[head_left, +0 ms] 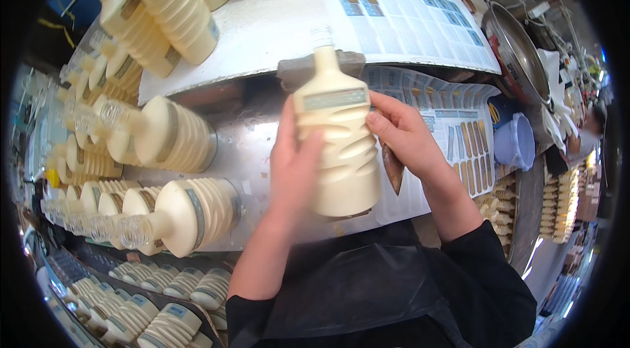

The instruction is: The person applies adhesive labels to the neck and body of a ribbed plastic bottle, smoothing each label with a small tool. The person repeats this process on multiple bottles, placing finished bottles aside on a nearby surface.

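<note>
A cream bottle (335,144) with a wavy ribbed body and a clear threaded neck stands nearly upright in front of me. It carries a blue-grey label strip (335,100) across its shoulder. My left hand (292,164), blurred by motion, grips the bottle's left side with the thumb toward the front. On the other side, my right hand (407,131) has its thumb and fingers on the upper body by the label's end. A brown pointed flat tool (392,171) hangs beneath that palm; the fingers that hold it are hidden. Behind the bottle's neck lies a grey block (295,73).
Similar bottles lie stacked at left (177,134) and stand on the white raised board (275,26). Label sheets lie on that board (420,26) and below it at right (466,144). A lilac bucket (515,141) and a round metal pan (518,49) are farther right.
</note>
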Tool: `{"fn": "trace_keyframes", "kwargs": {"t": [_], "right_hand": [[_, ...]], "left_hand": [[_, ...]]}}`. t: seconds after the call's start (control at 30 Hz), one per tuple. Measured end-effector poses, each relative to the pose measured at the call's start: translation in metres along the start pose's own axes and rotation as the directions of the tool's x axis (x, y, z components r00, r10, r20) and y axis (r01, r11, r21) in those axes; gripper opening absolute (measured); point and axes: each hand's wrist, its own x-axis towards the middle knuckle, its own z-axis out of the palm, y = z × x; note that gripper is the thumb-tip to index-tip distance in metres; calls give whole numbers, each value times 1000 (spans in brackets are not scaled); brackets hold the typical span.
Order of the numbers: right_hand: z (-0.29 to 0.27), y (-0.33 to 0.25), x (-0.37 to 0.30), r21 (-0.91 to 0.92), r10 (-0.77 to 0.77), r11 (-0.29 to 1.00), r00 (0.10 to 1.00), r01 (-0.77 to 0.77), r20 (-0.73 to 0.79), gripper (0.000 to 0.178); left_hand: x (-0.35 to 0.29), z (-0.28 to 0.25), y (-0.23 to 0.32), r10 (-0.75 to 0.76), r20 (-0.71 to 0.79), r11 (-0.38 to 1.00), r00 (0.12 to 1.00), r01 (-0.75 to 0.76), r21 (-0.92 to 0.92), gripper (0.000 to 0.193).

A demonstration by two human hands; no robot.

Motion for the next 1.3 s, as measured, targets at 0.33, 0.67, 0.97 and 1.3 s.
{"fn": "trace_keyframes", "kwargs": {"t": [0.33, 0.67, 0.97, 1.3], "right_hand": [[2, -22, -7, -161, -14, 987, 999, 8, -32, 49], [-17, 19, 10, 84, 41, 995, 998, -45, 45, 54], [-16, -1, 36, 93, 25, 995, 1000, -25, 8, 28], [-9, -7, 37, -105, 61, 992, 991, -73, -119, 40]], "left_hand": [[0, 10, 7, -53, -39, 997, 998, 51, -50, 59], [-5, 21, 12, 60, -71, 985, 996, -47, 166, 64], [20, 19, 23, 35, -214, 999, 976, -32, 19, 34], [32, 11, 4, 72, -265, 997, 962, -79, -17, 26]]}}
